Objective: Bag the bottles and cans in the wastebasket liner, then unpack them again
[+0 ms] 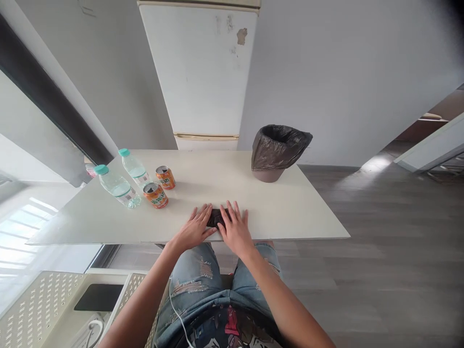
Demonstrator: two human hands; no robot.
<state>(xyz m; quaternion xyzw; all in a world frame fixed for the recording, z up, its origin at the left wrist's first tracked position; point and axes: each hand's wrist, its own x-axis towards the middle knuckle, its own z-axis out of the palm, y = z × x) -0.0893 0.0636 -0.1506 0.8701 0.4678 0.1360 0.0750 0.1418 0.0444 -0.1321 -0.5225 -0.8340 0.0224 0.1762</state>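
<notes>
A small flat bundle of shiny black plastic (216, 219), which looks like a folded bin bag, lies on the table near its front edge. My left hand (195, 226) rests on the bundle's left side, fingers stretched out and fairly close together. On its right side lies my right hand (235, 229), fingers spread flat over the plastic. Parts of the bundle are hidden under both hands. Neither hand is closed around it.
Two clear bottles with green caps (121, 191) (136, 169) and two open orange cans (155, 195) (166, 177) stand on the white table's (297, 212) left. Back right is a bin (268, 175) lined with a black bag (277, 150). A fridge (203, 67) stands behind.
</notes>
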